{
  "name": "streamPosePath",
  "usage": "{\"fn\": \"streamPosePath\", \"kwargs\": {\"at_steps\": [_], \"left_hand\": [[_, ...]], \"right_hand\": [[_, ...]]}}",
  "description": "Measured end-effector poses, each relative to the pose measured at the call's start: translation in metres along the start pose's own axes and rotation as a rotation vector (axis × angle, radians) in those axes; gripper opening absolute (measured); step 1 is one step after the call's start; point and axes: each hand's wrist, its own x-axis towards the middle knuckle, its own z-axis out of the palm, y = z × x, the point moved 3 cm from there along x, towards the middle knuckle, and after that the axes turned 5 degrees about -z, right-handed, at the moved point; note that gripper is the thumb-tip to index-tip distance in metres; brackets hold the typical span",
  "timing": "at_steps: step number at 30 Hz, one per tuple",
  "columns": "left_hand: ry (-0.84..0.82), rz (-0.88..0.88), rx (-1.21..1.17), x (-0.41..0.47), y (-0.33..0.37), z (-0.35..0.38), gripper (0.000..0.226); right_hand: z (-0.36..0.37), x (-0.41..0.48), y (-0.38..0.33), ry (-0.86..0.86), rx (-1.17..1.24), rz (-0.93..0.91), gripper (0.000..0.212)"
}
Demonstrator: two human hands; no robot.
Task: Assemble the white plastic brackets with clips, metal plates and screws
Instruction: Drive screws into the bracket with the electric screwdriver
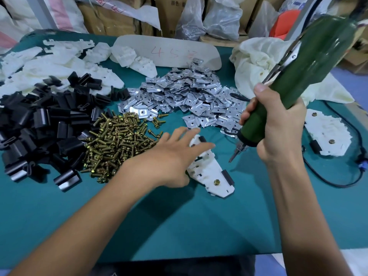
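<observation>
The head view looks down on a teal desk (179,220). The left hand (175,156) reaches over a white bracket (211,172) lying near the middle of the desk. Its fingers are spread and straight, holding nothing, and they are blurred, so I cannot tell whether they touch the part. The bracket carries a brass screw (217,182) at its near end, just beside a black clip (228,177).

The right hand (278,128) is wrapped round a green screwdriver (302,64), which tilts up to the right. Its bit (232,158) hangs just right of the bracket, above the desk and apart from the screw.

Left of the bracket lies a heap of brass screws (117,140). Further left is a pile of black clips (39,120). Behind the screws is a spread of metal plates (189,92). Loose white brackets (49,62) are piled at the far left.

A second bracket (328,134) with two screws in it lies at the right edge, and a black cable (338,183) curves round it. A pale cloth (258,60) is bunched behind the screwdriver. A grey board (199,46) with red writing lies at the back. Boxes (117,20) and plastic bags (223,18) stand beyond the desk.
</observation>
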Motion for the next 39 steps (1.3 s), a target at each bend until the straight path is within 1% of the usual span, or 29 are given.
{"fn": "streamPosePath", "kwargs": {"at_steps": [1, 3, 5, 7, 9, 12, 14, 15, 18, 21, 22, 24, 25, 27, 32, 39], "left_hand": [[-0.036, 0.009, 0.057, 0.007, 0.005, 0.002, 0.098], [-0.066, 0.019, 0.134, 0.021, 0.013, 0.005, 0.098], [-0.067, 0.015, 0.134, 0.027, 0.011, 0.006, 0.095], [-0.039, 0.013, 0.082, 0.026, 0.002, 0.007, 0.09], [0.001, -0.007, 0.012, 0.022, -0.008, 0.008, 0.088], [0.081, -0.089, -0.066, 0.017, -0.018, 0.014, 0.099], [0.164, -0.111, -0.105, 0.014, -0.02, 0.021, 0.105], [0.206, -0.113, -0.128, 0.013, -0.02, 0.024, 0.106], [0.289, -0.107, -0.148, 0.011, -0.018, 0.036, 0.108], [0.347, -0.11, -0.152, 0.013, -0.015, 0.043, 0.106], [0.361, -0.117, -0.162, 0.014, -0.014, 0.045, 0.105], [0.389, -0.13, -0.181, 0.014, -0.012, 0.047, 0.103], [0.405, -0.131, -0.18, 0.014, -0.011, 0.048, 0.102], [0.432, -0.126, -0.17, 0.014, -0.011, 0.049, 0.1], [0.459, -0.13, -0.173, 0.013, -0.011, 0.05, 0.099], [0.481, -0.117, -0.153, 0.013, -0.011, 0.052, 0.1]], "right_hand": [[-0.001, 0.0, 0.0, -0.016, 0.0, 0.022, 0.024], [-0.002, 0.001, -0.002, -0.063, -0.022, 0.04, 0.023], [-0.003, 0.003, -0.002, -0.114, -0.045, 0.035, 0.027], [-0.004, 0.004, 0.0, -0.144, -0.027, 0.045, 0.033], [-0.006, 0.005, 0.003, -0.16, 0.072, 0.088, 0.033], [-0.006, 0.004, 0.007, -0.189, 0.34, 0.24, 0.036], [-0.004, 0.003, 0.009, -0.184, 0.453, 0.283, 0.037], [-0.003, 0.003, 0.011, -0.165, 0.47, 0.279, 0.034], [0.002, 0.005, 0.015, -0.088, 0.345, 0.213, 0.03], [0.006, 0.009, 0.017, -0.035, 0.231, 0.138, 0.041], [0.006, 0.01, 0.018, -0.021, 0.21, 0.109, 0.039], [0.007, 0.011, 0.018, -0.016, 0.183, 0.046, 0.026], [0.007, 0.011, 0.018, -0.018, 0.174, 0.017, 0.023], [0.008, 0.012, 0.017, -0.02, 0.165, -0.022, 0.021], [0.01, 0.013, 0.017, -0.074, 0.122, -0.048, 0.02], [0.012, 0.012, 0.022, -0.073, 0.079, -0.066, 0.026]]}}
